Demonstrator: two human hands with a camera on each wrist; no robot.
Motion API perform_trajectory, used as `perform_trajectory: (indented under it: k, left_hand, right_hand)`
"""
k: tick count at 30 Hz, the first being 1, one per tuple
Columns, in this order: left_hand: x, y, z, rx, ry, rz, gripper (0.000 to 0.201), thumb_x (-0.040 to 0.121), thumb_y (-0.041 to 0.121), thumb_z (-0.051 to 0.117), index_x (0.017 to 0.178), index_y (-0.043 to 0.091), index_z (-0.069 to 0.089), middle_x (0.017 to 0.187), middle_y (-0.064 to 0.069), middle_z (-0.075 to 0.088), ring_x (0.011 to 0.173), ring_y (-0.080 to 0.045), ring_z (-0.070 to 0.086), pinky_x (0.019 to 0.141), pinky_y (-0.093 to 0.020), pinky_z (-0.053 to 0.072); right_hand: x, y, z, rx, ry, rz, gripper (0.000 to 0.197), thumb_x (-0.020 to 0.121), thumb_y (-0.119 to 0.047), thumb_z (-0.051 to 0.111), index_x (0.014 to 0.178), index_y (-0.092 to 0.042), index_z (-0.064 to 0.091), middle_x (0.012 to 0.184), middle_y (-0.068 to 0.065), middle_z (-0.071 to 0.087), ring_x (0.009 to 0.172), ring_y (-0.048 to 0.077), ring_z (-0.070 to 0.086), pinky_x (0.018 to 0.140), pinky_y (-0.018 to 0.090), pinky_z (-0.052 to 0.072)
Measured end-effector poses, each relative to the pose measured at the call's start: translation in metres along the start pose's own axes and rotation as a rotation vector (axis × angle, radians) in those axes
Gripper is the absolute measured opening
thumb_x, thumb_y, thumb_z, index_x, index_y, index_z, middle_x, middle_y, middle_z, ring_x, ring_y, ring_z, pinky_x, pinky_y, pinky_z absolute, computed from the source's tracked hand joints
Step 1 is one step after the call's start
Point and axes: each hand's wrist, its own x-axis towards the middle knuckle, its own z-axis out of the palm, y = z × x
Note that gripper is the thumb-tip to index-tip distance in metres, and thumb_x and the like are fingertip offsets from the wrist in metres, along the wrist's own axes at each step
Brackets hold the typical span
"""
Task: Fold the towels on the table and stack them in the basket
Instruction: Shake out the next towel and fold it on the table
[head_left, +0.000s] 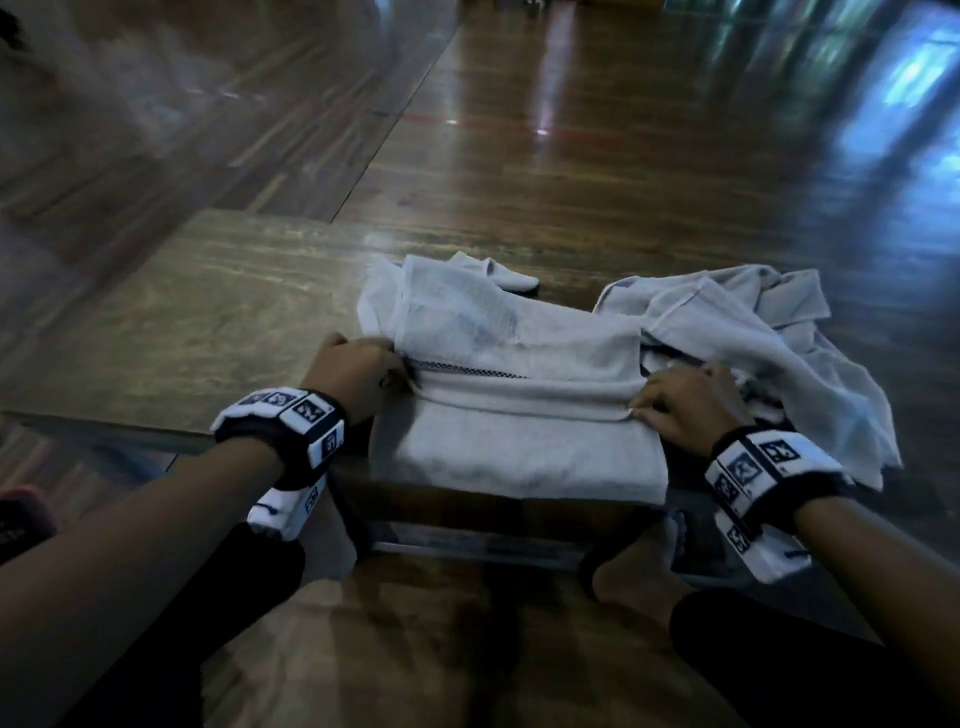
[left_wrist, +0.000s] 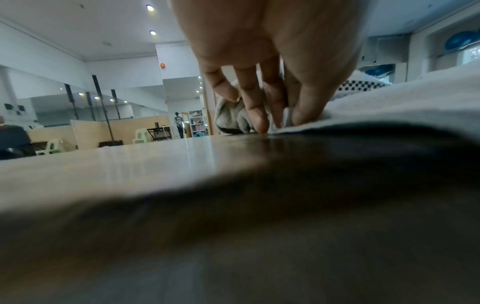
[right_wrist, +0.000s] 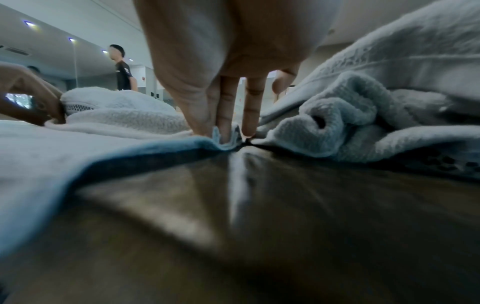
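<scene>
A pale grey towel with a checkered band lies half folded on the wooden table, its near edge hanging over the front. My left hand pinches the fold's left end; the left wrist view shows thumb and fingers closed on bunched towel at the tabletop. My right hand pinches the fold's right end, and in the right wrist view its fingertips clamp the hem of the towel. A heap of unfolded towels lies just right of it. No basket is in view.
Another towel corner pokes out behind the folded one. The table's front edge runs just below the towel, with my knees under it. Bare tabletop stretches to the left. People and chairs stand far off in the room.
</scene>
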Motion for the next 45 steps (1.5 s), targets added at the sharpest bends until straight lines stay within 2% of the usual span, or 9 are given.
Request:
perform_trajectory:
  k: [6,11,20,23,26,31,36,40,45]
  left_hand:
    - [0.038,0.001,-0.004,0.043,-0.051,-0.08,0.019,0.085,0.025,0.054,0.096,0.028,0.07,0.11,0.004,0.066,0.105,-0.022,0.058,0.096,-0.038,0.029]
    - [0.033,0.0,-0.012,0.082,-0.087,-0.079,0.021,0.087,0.028,0.052,0.098,0.027,0.07,0.105,0.001,0.068,0.101,-0.023,0.06,0.096,-0.038,0.028]
    - [-0.026,-0.006,-0.044,-0.116,0.177,0.015,0.017,0.086,0.036,0.061,0.098,0.029,0.071,0.101,0.007,0.07,0.094,-0.018,0.06,0.087,-0.038,0.033]
    - [-0.048,-0.002,-0.04,-0.099,0.142,0.062,0.016,0.086,0.038,0.061,0.097,0.032,0.071,0.101,0.011,0.069,0.096,-0.014,0.059,0.086,-0.035,0.03]
    - [-0.061,0.003,-0.028,-0.037,0.069,0.106,0.017,0.087,0.039,0.058,0.097,0.034,0.071,0.103,0.013,0.068,0.099,-0.013,0.059,0.086,-0.033,0.03]
    - [-0.067,0.008,-0.01,-0.035,-0.031,0.182,0.019,0.088,0.033,0.058,0.103,0.032,0.07,0.106,0.012,0.068,0.104,-0.013,0.061,0.084,-0.031,0.03]
    - [-0.07,0.003,-0.002,-0.101,0.027,0.209,0.02,0.085,0.036,0.057,0.092,0.027,0.073,0.092,0.008,0.07,0.087,-0.017,0.066,0.077,-0.034,0.039]
    - [-0.075,-0.002,0.003,-0.122,0.056,0.242,0.04,0.081,0.047,0.038,0.086,0.026,0.072,0.085,0.008,0.069,0.077,-0.017,0.067,0.071,-0.035,0.048]
    - [-0.084,-0.004,0.006,-0.08,0.079,0.277,0.037,0.073,0.049,0.05,0.093,0.025,0.07,0.089,0.009,0.067,0.082,-0.011,0.061,0.072,-0.029,0.043]
  right_hand:
    - [0.036,0.008,-0.002,-0.02,-0.022,0.106,0.016,0.088,-0.036,0.057,0.092,-0.035,0.072,0.096,-0.012,0.068,0.105,0.016,0.052,0.089,0.04,0.027]
    - [0.03,0.007,-0.004,0.016,0.031,0.155,0.013,0.087,-0.036,0.058,0.09,-0.034,0.071,0.096,-0.008,0.069,0.101,0.017,0.054,0.089,0.039,0.026]
    - [-0.024,0.012,-0.027,0.162,0.356,0.122,0.011,0.079,-0.023,0.069,0.09,-0.022,0.071,0.094,0.0,0.071,0.095,0.023,0.058,0.082,0.034,0.022]
    - [-0.037,0.016,-0.017,0.23,0.308,0.077,0.012,0.075,-0.018,0.074,0.085,-0.024,0.071,0.092,0.0,0.07,0.094,0.025,0.06,0.091,0.045,0.03]
    - [-0.045,0.018,-0.001,0.225,0.214,0.039,0.013,0.074,-0.016,0.074,0.084,-0.024,0.073,0.091,0.0,0.07,0.093,0.026,0.06,0.084,0.055,0.039]
    - [-0.052,0.012,0.012,0.123,0.118,-0.029,0.014,0.07,-0.017,0.078,0.082,-0.024,0.076,0.086,0.002,0.071,0.088,0.029,0.063,0.077,0.041,0.033]
    - [-0.052,0.015,0.014,0.151,0.117,-0.062,0.015,0.072,-0.016,0.077,0.085,-0.023,0.076,0.086,0.001,0.071,0.089,0.026,0.064,0.076,0.035,0.028]
    - [-0.054,0.017,0.014,0.229,0.08,-0.081,0.013,0.074,-0.023,0.075,0.087,-0.023,0.075,0.087,-0.001,0.069,0.089,0.023,0.062,0.078,0.041,0.045]
    - [-0.058,0.016,0.017,0.244,0.003,-0.1,0.038,0.067,-0.042,0.078,0.097,-0.02,0.071,0.093,-0.001,0.065,0.093,0.018,0.059,0.078,0.042,0.049]
